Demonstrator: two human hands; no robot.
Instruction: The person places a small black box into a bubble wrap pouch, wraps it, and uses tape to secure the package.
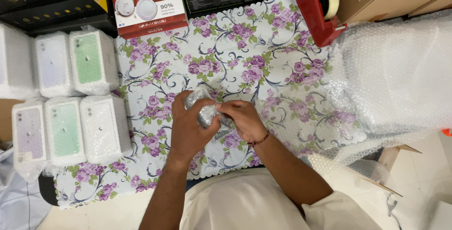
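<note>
both hands, left hand (188, 128) and right hand (242, 119), clasp a small bubble-wrapped bundle (203, 107) between them over the floral cloth (263, 69), its long axis tilted toward the left thumb.

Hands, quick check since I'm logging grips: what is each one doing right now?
Left hand: closed around the small bubble-wrapped item.
Right hand: fingers pinching the same item.

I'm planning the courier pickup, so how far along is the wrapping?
Done: six bubble-wrapped boxes sit stacked at the table's left. In hand: the left hand and right hand press bubble wrap around a small item. Left: the bubble wrap sheet and tape dispenser wait nearby; no unwrapped items show.
</note>
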